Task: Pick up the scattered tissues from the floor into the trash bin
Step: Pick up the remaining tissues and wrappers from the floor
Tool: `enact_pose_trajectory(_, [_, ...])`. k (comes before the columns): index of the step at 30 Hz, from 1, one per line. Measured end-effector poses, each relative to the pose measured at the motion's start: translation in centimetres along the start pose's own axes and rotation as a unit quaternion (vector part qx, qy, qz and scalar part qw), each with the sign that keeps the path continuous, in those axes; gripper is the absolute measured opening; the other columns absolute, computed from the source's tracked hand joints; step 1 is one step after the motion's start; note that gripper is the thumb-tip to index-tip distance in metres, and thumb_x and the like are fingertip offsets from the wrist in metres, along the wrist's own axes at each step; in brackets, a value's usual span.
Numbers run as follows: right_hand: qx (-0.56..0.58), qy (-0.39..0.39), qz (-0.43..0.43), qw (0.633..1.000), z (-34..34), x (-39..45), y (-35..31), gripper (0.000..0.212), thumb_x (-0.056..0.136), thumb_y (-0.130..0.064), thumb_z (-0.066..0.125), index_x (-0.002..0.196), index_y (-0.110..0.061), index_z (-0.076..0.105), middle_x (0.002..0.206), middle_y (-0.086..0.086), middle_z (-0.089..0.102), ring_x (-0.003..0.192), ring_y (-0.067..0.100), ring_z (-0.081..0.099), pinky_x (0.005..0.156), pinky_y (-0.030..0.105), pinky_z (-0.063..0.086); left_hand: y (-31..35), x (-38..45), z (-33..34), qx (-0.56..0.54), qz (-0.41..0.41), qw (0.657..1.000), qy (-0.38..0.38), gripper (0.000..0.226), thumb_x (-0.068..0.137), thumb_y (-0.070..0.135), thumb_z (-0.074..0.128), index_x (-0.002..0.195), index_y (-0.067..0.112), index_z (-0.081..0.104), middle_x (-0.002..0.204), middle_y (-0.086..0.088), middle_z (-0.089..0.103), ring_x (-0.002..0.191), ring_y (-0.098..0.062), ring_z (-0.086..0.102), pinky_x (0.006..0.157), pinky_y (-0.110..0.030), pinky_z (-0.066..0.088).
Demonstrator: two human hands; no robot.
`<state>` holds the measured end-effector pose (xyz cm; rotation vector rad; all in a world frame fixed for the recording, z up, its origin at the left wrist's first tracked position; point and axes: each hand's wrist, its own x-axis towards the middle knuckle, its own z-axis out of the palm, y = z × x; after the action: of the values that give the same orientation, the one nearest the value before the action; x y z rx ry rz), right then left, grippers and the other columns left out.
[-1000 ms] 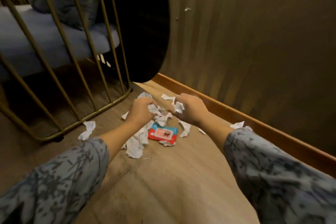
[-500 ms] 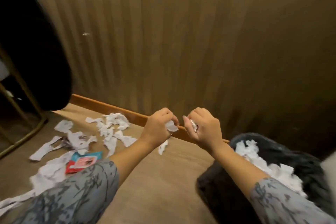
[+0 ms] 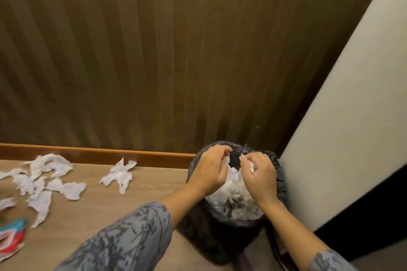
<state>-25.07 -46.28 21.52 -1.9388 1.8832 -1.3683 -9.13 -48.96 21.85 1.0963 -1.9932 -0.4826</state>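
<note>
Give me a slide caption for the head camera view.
Both hands hold tissue over the lined trash bin.

Your left hand (image 3: 210, 170) and right hand (image 3: 258, 175) hang side by side over the trash bin (image 3: 278, 174), which is lined with a black bag. Your right fingers curl round a crumpled tissue (image 3: 251, 166). Your left fingers are curled; whether they grip anything cannot be told. White tissues in the bin (image 3: 233, 193) lie below both hands. Scattered tissues (image 3: 117, 175) lie on the floor (image 3: 110, 209), well left of your left hand, beside a red-and-blue packet (image 3: 11, 237).
</note>
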Motion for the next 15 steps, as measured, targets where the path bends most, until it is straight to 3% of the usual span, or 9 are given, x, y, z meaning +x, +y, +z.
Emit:
enact_pose_trajectory(2, [-0.014,-0.061,0.036,0.997,0.2,-0.1,1.4,0.022,0.093,-0.042,0.052,0.082,-0.028,0.065,0.083,-0.014,0.062,0.090,0.007,0.056,0.103,0.047,0.037,-0.4,0.0,2.0,0.029,-0.044,0.997,-0.061,0.049,0.086,0.028,0.057,0.133,0.022,0.044,0.130,0.003,0.053,0.123,-0.014,0.044,0.111,-0.039,0.029])
enact_pose_trajectory(4, [0.002,-0.089,0.054,0.995,0.3,-0.2,1.9,0.030,0.091,-0.049,0.043,0.091,-0.028,0.065,0.094,-0.014,0.063,0.100,0.008,0.055,0.114,0.050,0.023,-1.4,-0.2,3.1,0.032,-0.120,0.984,-0.129,0.064,0.084,0.038,0.058,0.142,0.026,0.033,0.144,0.003,0.041,0.136,-0.017,0.032,0.119,-0.045,0.011])
enact_pose_trajectory(5, [0.017,-0.090,0.057,0.994,0.4,0.0,1.8,0.030,0.091,-0.045,0.042,0.095,-0.026,0.065,0.097,-0.012,0.063,0.101,0.009,0.055,0.111,0.049,0.030,-1.8,-0.3,3.2,0.009,-0.148,0.980,-0.134,0.065,0.084,0.038,0.058,0.142,0.026,0.031,0.146,0.002,0.039,0.138,-0.018,0.030,0.119,-0.047,0.010])
enact_pose_trajectory(8, [0.041,-0.087,0.048,0.994,0.8,1.1,0.3,0.020,0.095,-0.027,0.049,0.106,-0.020,0.063,0.102,-0.006,0.062,0.103,0.012,0.054,0.095,0.041,0.047,-3.0,-0.6,1.6,-0.039,-0.147,0.985,-0.083,0.055,0.089,0.029,0.057,0.139,0.022,0.036,0.141,-0.001,0.044,0.132,-0.018,0.039,0.114,-0.036,0.030])
enact_pose_trajectory(10, [0.043,-0.097,0.032,0.994,2.3,2.2,-1.8,0.017,0.096,-0.020,0.053,0.111,-0.021,0.061,0.108,-0.005,0.061,0.105,0.011,0.053,0.094,0.037,0.048,-3.8,-0.8,-1.0,-0.033,-0.146,0.987,-0.064,0.051,0.091,0.028,0.057,0.138,0.021,0.039,0.140,0.001,0.045,0.129,-0.016,0.043,0.108,-0.033,0.038])
enact_pose_trajectory(12, [0.061,-0.120,0.025,0.991,4.6,2.9,-4.6,0.019,0.096,-0.021,0.055,0.115,-0.023,0.059,0.115,-0.004,0.059,0.107,0.010,0.053,0.093,0.031,0.050,-5.5,-1.5,-4.3,-0.005,-0.157,0.986,-0.054,0.052,0.091,0.029,0.059,0.138,0.025,0.038,0.141,0.002,0.045,0.129,-0.015,0.044,0.109,-0.038,0.039])
enact_pose_trajectory(15, [0.099,-0.170,-0.002,0.980,9.0,2.5,-10.2,0.025,0.096,-0.026,0.056,0.121,-0.026,0.055,0.118,-0.010,0.059,0.105,0.006,0.055,0.080,0.012,0.045,-9.7,-3.6,-10.9,0.091,-0.147,0.983,-0.068,0.053,0.087,0.034,0.063,0.135,0.027,0.041,0.136,0.005,0.050,0.123,-0.014,0.048,0.107,-0.041,0.040])
